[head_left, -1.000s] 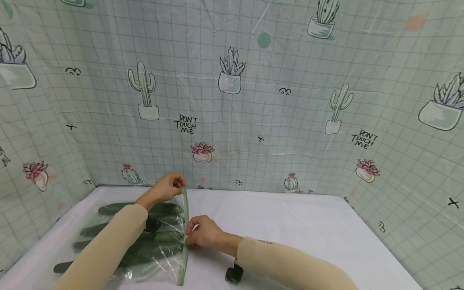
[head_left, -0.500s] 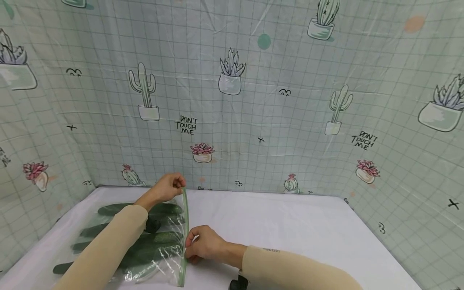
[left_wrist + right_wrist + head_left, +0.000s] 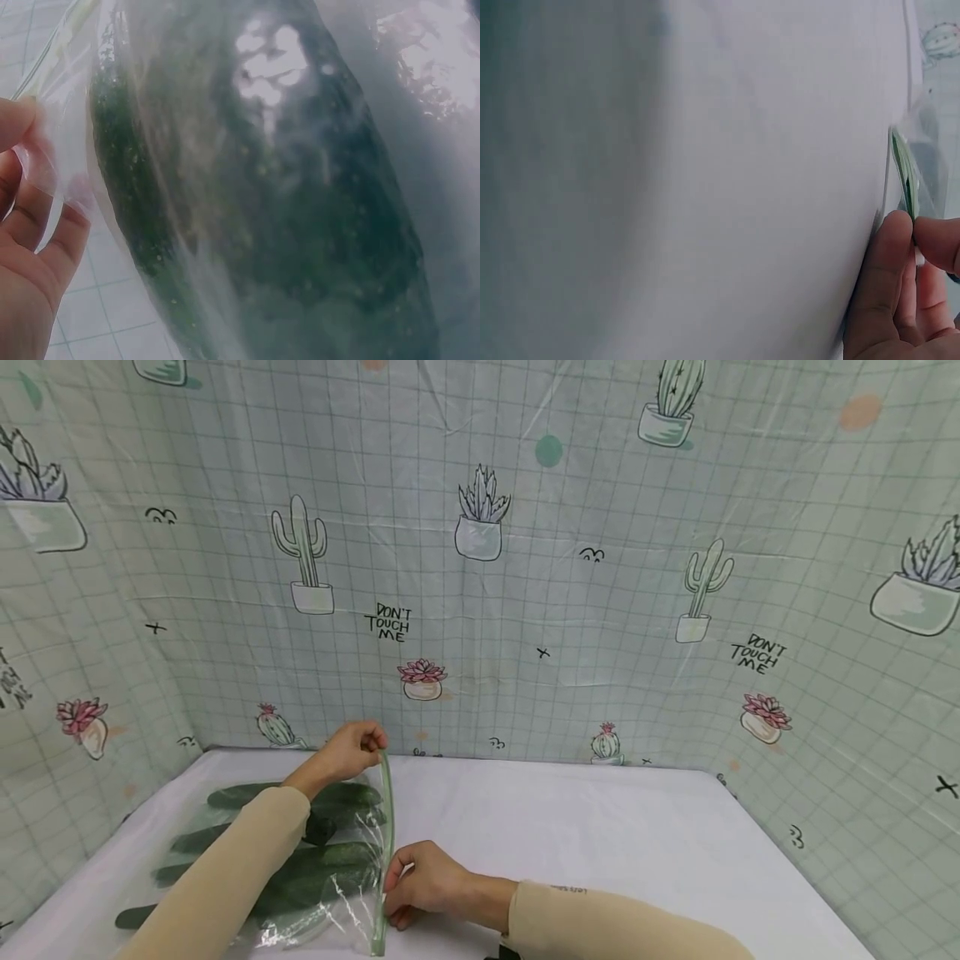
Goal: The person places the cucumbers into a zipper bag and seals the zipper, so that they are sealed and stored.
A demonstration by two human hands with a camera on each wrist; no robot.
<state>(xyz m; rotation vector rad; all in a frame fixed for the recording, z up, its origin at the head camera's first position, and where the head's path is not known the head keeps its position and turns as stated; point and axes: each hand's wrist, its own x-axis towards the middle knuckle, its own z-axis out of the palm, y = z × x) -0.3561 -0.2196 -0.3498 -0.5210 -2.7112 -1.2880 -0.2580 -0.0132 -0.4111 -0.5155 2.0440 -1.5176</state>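
Note:
A clear zip bag (image 3: 348,910) with a green seal strip (image 3: 387,827) lies on the left of the table. Inside it are several dark green cucumbers (image 3: 300,881), side by side; the left forearm hides part of them. My left hand (image 3: 351,750) pinches the far end of the strip, and in the left wrist view its fingers (image 3: 64,240) hold the clear film beside a cucumber (image 3: 262,195). Lower down, my right hand (image 3: 429,881) pinches the strip between thumb and forefinger. In the right wrist view the green strip (image 3: 906,169) runs up from that pinch.
A white cloth covers the table (image 3: 570,827). Behind it and at both sides hangs a checked curtain (image 3: 510,610) printed with cacti. A dark wrist camera (image 3: 320,828) sits under the left forearm, over the bag.
My right hand has slid along the seal strip toward the near end of the bag. The left hand keeps its hold on the far end.

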